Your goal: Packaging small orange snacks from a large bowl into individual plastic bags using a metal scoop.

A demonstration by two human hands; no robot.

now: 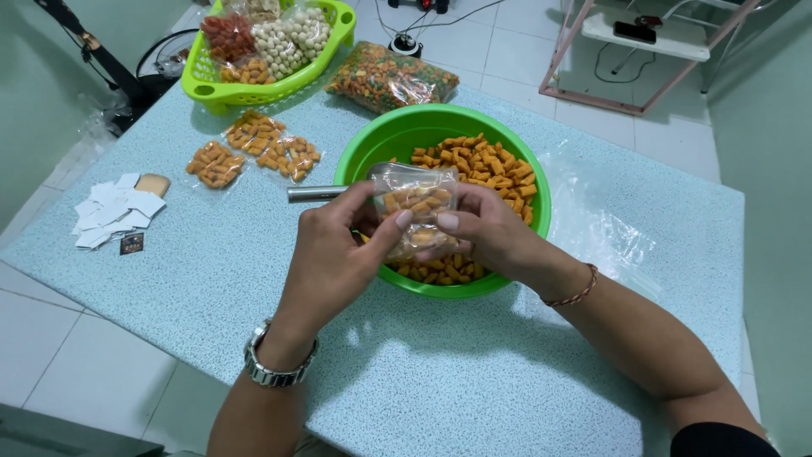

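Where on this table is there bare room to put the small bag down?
Bare table lies in front of the green bowl, between the forearms, and left of it below the filled packets. Crowded: the basket corner, paper slips, and plastic sheet to the right.

Left hand: grips the small clear bag of orange snacks, watch on wrist
Right hand: pinches the same bag, cord bracelet on wrist
Bowl: green, under the bag, holds orange snacks and a metal scoop
Table: speckled pale blue
Basket: lime, far left, full of packed snacks
Filled packets: beside basket
Paper slips: left edge
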